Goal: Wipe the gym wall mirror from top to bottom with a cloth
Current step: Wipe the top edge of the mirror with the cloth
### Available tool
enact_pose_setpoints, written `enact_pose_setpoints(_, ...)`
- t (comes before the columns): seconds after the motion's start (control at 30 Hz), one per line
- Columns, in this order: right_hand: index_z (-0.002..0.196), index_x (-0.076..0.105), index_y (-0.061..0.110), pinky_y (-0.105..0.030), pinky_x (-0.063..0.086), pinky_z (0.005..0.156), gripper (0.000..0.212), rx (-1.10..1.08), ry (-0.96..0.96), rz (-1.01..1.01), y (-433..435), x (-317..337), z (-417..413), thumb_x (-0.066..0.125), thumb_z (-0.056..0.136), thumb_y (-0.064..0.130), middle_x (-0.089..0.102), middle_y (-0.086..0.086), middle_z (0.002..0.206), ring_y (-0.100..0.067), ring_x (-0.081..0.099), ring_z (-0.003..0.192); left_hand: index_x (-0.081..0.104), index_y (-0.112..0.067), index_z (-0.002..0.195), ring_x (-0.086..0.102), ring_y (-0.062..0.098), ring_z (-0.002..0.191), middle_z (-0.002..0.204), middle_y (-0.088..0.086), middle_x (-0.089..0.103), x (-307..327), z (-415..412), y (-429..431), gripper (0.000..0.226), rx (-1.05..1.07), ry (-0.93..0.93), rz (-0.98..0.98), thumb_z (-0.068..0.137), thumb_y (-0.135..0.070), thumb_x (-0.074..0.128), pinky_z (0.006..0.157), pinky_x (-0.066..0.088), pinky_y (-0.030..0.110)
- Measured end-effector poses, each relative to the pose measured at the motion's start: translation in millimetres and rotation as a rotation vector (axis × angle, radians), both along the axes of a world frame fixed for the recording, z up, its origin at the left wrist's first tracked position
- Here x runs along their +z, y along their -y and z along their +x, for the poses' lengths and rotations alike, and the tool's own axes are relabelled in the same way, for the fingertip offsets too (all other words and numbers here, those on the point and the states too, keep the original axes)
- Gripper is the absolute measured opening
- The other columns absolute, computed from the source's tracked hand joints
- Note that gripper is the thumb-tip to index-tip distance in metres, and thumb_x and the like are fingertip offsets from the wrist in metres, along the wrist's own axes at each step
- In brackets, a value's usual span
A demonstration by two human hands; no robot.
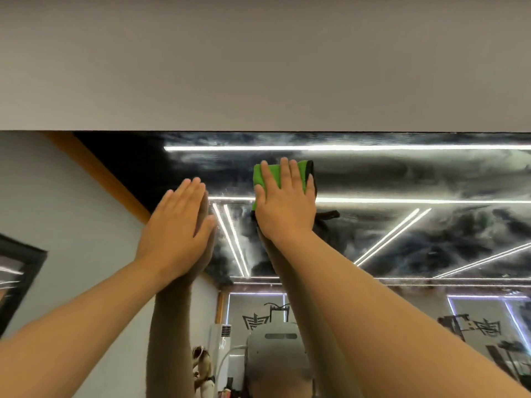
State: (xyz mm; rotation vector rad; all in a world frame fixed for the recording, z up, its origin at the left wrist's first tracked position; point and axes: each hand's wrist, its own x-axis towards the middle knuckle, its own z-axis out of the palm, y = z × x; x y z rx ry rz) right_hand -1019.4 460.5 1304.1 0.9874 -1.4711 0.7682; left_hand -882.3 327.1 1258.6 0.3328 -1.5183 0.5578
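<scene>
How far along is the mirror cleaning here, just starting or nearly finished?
Early, it seems. Done: nothing looks finished; cloudy smears cover the top of the mirror. In hand: the right hand presses the green cloth flat on the glass just under the top edge, and the left hand rests flat beside it. Left: clearing those smears, then working down the lower glass.

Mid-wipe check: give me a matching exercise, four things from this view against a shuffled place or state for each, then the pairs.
Things:
1. left hand
2. right hand
3. cloth
4. wall

Place or state:
A. plain grey, above the mirror
B. flat on bare mirror, holding nothing
C. green, near the mirror's top edge
D. fingers straight, pressing the cloth to the mirror

Pairs: 1-B, 2-D, 3-C, 4-A.
</scene>
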Motion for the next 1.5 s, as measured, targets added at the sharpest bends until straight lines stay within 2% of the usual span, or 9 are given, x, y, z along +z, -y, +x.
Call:
enact_pose_setpoints(0.23,0.157,-0.007,0.032,-0.047,-0.01,0.122,0.054,-0.012,0.014,0.006,41.2,8.8,48.6,0.012,0.107,0.042,-0.013,-0.006,0.165,-0.023,-0.017,0.151,0.018,-0.013,0.159,0.006,0.012,0.153,0.167,0.002,0.015,10.2,29.7,32.5,0.077,-0.06,-0.025,0.054,0.093,-0.052,0.022,0.121,-0.001,0.027)
enact_pose_setpoints(0.43,0.157,-0.004,0.03,-0.046,-0.01,0.122,0.054,-0.034,0.011,-0.021,76.4,12.0,84.5,0.013,0.107,0.042,-0.012,-0.006,0.165,-0.022,-0.016,0.151,0.009,-0.012,0.16,0.0,0.014,0.154,0.168,0.004,0.005,10.3,24.0,38.5,0.075,0.01,-0.038,0.017,0.094,-0.049,0.01,0.122,-0.006,0.029)
enact_pose_setpoints(0.53,0.157,0.0,0.031,-0.044,-0.01,0.122,0.053,-0.02,0.006,-0.033,82.7,18.4,87.8,0.014,0.107,0.041,-0.009,-0.005,0.166,-0.02,-0.014,0.151,0.006,-0.012,0.16,-0.002,0.014,0.154,0.168,0.004,0.003,10.5,22.3,39.0,0.075,0.023,-0.033,0.013,0.094,-0.048,0.004,0.123,-0.006,0.031)
enact_pose_setpoints(0.77,0.157,0.007,0.034,-0.042,-0.005,0.122,0.051,-0.025,-0.069,0.005,67.7,44.2,71.0,0.017,0.108,0.04,-0.001,0.001,0.166,-0.016,-0.007,0.152,0.005,-0.014,0.161,-0.004,0.012,0.154,0.168,0.001,0.001,10.8,24.1,40.5,0.078,-0.011,-0.016,0.018,0.093,-0.053,0.008,0.122,-0.009,0.028)
enact_pose_setpoints(1.0,0.158,0.005,0.034,-0.044,-0.001,0.123,0.052,-0.057,0.122,-0.137,13.6,72.8,10.2,0.017,0.107,0.038,-0.001,0.0,0.166,-0.018,-0.004,0.153,0.0,-0.018,0.161,-0.01,0.007,0.153,0.168,-0.005,-0.005,9.4,27.6,40.2,0.078,-0.039,0.01,0.025,0.092,-0.055,0.004,0.122,-0.011,0.027)
enact_pose_setpoints(1.17,0.158,0.002,0.032,-0.045,-0.003,0.122,0.053,-0.067,0.279,-0.209,-8.4,65.1,-7.8,0.015,0.108,0.037,-0.004,-0.002,0.166,-0.019,-0.007,0.152,-0.001,-0.019,0.16,-0.011,0.006,0.152,0.168,-0.006,-0.006,9.1,26.4,41.9,0.079,-0.036,-0.008,0.028,0.091,-0.056,0.002,0.123,-0.009,0.028)
enact_pose_setpoints(1.23,0.158,0.001,0.032,-0.046,-0.004,0.121,0.052,-0.082,0.246,-0.221,2.0,53.2,2.1,0.014,0.107,0.038,-0.004,-0.003,0.166,-0.02,-0.007,0.152,-0.001,-0.018,0.161,-0.01,0.007,0.153,0.168,-0.005,-0.005,9.6,26.0,42.6,0.079,-0.036,-0.012,0.026,0.091,-0.056,0.002,0.124,-0.008,0.029)
enact_pose_setpoints(1.33,0.158,-0.001,0.033,-0.047,-0.005,0.122,0.053,-0.107,0.089,-0.142,34.6,40.3,33.1,0.013,0.107,0.039,-0.005,-0.003,0.166,-0.021,-0.008,0.152,0.001,-0.018,0.161,-0.009,0.007,0.153,0.168,-0.004,-0.004,10.1,25.9,42.9,0.079,-0.043,-0.019,0.02,0.091,-0.056,0.003,0.123,-0.009,0.028)
enact_pose_setpoints(1.5,0.157,0.005,0.035,-0.044,-0.005,0.121,0.051,-0.022,-0.089,-0.023,72.7,64.9,67.9,0.016,0.108,0.04,-0.001,-0.001,0.166,-0.018,-0.006,0.152,-0.001,-0.018,0.16,-0.009,0.008,0.153,0.168,-0.003,-0.005,9.7,24.9,40.5,0.08,-0.022,-0.033,0.028,0.09,-0.056,0.002,0.123,-0.009,0.028)
